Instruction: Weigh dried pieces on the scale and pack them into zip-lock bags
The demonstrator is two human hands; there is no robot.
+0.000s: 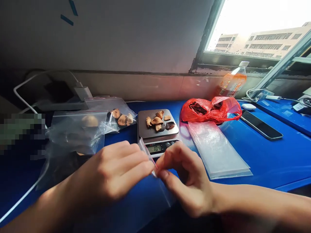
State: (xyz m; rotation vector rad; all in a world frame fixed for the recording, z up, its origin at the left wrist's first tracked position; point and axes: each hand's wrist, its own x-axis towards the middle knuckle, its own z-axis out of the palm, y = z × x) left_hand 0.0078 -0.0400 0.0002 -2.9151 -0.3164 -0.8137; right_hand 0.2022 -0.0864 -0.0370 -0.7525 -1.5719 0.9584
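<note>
Between my two hands is a clear zip-lock bag point(148, 152) with a red strip along its mouth. My left hand point(121, 168) grips one side of that edge, its fingers pressed together. With thumb and forefinger, my right hand point(183, 179) pinches the other side. Much of the bag hangs below, hardly visible against the dark. Just beyond my hands sits a digital kitchen scale point(143, 131), its display reading about 10.4. Several brown dried pieces, like sliced mushrooms point(156, 120), lie on its plate.
Filled zip-lock bags point(121, 118) lie left of the scale. At right are a red plastic bag point(209, 110) with dark contents, a stack of flat clear bags point(218, 152), a phone point(261, 124) and a white earbud case point(248, 106). A drink bottle point(233, 79) stands by the wall.
</note>
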